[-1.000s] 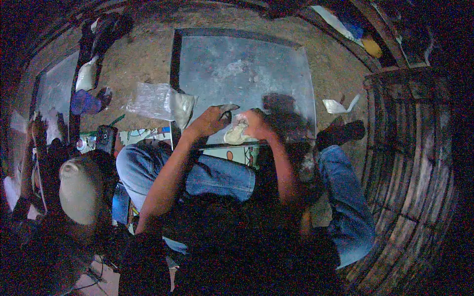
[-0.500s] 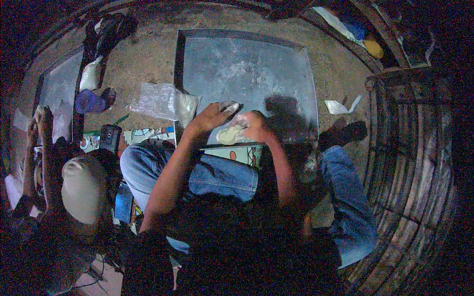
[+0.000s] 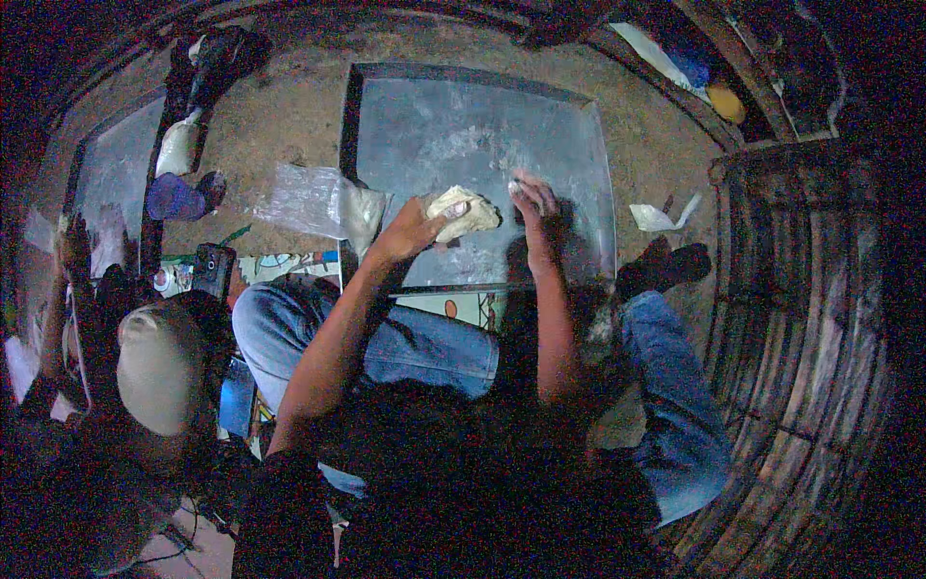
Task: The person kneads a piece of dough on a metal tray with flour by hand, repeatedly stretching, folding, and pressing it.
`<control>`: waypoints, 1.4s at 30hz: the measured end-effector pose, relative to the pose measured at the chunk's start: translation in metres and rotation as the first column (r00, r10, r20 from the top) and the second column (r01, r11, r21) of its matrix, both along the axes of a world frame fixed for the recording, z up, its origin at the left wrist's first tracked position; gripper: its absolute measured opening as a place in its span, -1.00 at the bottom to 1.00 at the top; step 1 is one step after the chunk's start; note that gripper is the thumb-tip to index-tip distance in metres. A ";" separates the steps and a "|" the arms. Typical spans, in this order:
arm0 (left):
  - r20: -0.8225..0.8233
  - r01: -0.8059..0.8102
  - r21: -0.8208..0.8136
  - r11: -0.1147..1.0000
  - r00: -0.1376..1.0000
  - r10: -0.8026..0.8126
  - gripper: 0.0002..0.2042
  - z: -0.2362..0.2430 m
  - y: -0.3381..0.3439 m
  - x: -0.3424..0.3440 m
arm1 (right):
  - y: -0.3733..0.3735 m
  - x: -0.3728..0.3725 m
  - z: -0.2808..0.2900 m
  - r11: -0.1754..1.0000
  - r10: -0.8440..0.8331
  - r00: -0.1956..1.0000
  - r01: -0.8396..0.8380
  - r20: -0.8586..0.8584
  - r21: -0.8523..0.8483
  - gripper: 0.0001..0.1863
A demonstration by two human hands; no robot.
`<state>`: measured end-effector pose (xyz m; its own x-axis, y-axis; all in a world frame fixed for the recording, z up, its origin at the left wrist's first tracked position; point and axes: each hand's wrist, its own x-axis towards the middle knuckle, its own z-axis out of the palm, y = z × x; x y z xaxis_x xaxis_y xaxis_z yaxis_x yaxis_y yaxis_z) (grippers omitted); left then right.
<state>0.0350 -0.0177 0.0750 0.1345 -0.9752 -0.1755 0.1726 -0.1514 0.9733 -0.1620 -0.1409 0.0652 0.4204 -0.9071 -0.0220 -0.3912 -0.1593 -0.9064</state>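
A pale lump of dough point(image 3: 475, 214) is gripped in my left hand point(image 3: 413, 234), whose thumb presses on its top; the fingers beneath are hidden. It is held over the near part of a shallow grey metal tray point(image 3: 434, 121), dusted with white powder. To the right of the dough and apart from it, my right hand point(image 3: 536, 205) hovers above the tray with its fingers stretched out and whitish at the tips. Nothing shows in that hand. Its dark shadow falls on the tray.
Beside the tray's left edge lies a clear plastic bag point(image 3: 362, 214) with white powder. A white scrap point(image 3: 656, 217) is on the floor to the right, near bamboo slats point(image 3: 791, 347). At far left, a person wearing a pale cap point(image 3: 159, 372) sits by another tray point(image 3: 116, 159), near a phone point(image 3: 212, 268).
My right hand has come off the dough and moved right and away from me, its fingers opening. The dough is now in my left hand alone, farther from the tray's near edge.
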 end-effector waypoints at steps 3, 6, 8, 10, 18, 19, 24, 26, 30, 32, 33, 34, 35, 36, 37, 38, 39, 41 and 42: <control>-0.061 0.139 0.068 0.988 0.989 -0.135 -0.58 0.016 0.000 0.008 | 0.004 0.002 -0.039 0.988 -0.027 0.998 0.019 0.050 0.154 -0.38; -0.070 0.139 0.021 0.990 0.988 -0.137 -0.57 -0.008 0.003 0.007 | 0.022 0.031 -0.024 0.966 -0.020 0.992 0.051 -0.122 0.255 -0.38; -0.063 0.133 -0.038 0.990 0.989 -0.135 -0.57 -0.025 0.008 0.012 | 0.032 0.062 -0.031 0.969 -0.053 0.974 0.103 -0.221 0.225 -0.37; -0.093 0.201 -0.140 0.970 0.972 -0.215 -0.58 -0.021 -0.007 -0.003 | 0.014 0.029 -0.074 0.987 -0.158 0.954 0.149 -0.253 -0.055 -0.38; 0.394 0.210 0.190 0.959 0.879 -0.270 -0.52 -0.001 -0.001 0.006 | -0.037 0.009 -0.047 0.965 -0.082 0.849 -0.064 -0.522 -0.255 -0.49; 0.429 0.198 0.143 0.970 0.871 -0.241 -0.54 0.015 0.000 0.003 | -0.046 -0.003 -0.038 0.968 -0.064 0.863 -0.069 -0.501 -0.242 -0.50; 0.223 0.113 0.178 0.978 0.963 -0.152 -0.62 0.023 0.002 0.007 | -0.062 -0.007 -0.003 0.988 -0.137 0.949 0.110 -0.285 -0.109 -0.52; 0.236 0.006 0.213 0.977 0.970 -0.058 -0.66 0.050 0.010 0.007 | -0.058 0.003 0.019 0.988 -0.090 0.944 0.124 -0.318 0.088 -0.53; -0.155 0.050 0.052 0.997 0.987 -0.041 -0.40 0.026 0.019 0.009 | -0.032 0.037 0.058 0.907 0.148 0.980 -0.082 -0.131 0.412 -0.57; -0.314 0.222 0.161 0.962 0.935 -0.163 -0.23 0.002 -0.005 0.006 | -0.047 0.017 0.002 0.910 0.366 0.802 -0.414 -0.472 0.004 -0.59; -0.447 0.221 0.120 0.968 0.882 -0.146 -0.22 0.003 -0.011 -0.005 | -0.057 0.002 -0.024 0.814 0.323 0.708 -0.547 -0.629 -0.198 -0.57; -0.563 0.180 0.116 0.977 0.822 -0.084 -0.21 -0.005 -0.005 0.000 | -0.024 0.028 -0.020 0.823 0.308 0.678 -0.542 -0.668 -0.171 -0.57; -0.568 0.075 0.196 0.978 0.822 0.050 -0.18 0.004 0.006 0.004 | 0.034 0.069 0.015 0.825 0.302 0.645 -0.545 -0.702 -0.146 -0.57; -0.567 0.019 0.222 0.975 0.816 0.113 -0.20 -0.004 0.018 0.014 | 0.073 0.092 0.068 0.816 0.328 0.676 -0.554 -0.660 -0.162 -0.51; -0.597 0.031 0.193 0.981 0.797 0.092 -0.23 -0.004 0.008 0.002 | 0.084 0.084 0.070 0.845 0.181 0.783 -0.433 -0.595 -0.313 -0.40; -0.530 0.001 0.214 0.977 0.840 0.115 -0.31 -0.007 0.016 0.008 | 0.100 0.088 0.069 0.825 0.179 0.793 -0.443 -0.582 -0.351 -0.34; -0.488 0.015 0.200 0.980 0.868 0.086 -0.39 0.000 0.011 0.000 | 0.101 0.080 0.062 0.825 0.145 0.817 -0.411 -0.558 -0.388 -0.33; -0.569 -0.036 0.114 0.993 0.817 0.095 -0.51 -0.059 0.013 0.014 | 0.107 0.097 0.057 0.804 0.239 0.827 -0.463 -0.509 -0.374 -0.30; -0.594 -0.085 0.096 0.992 0.795 0.126 -0.57 -0.088 0.023 0.032 | 0.107 0.104 0.050 0.786 0.358 0.800 -0.537 -0.482 -0.307 -0.29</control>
<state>0.0670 0.0051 -0.0129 0.0844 -0.9457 -0.3140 0.7351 -0.1536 0.6604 -0.0584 -0.0343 0.1151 0.8171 -0.5735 0.0577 -0.4712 -0.7223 -0.5062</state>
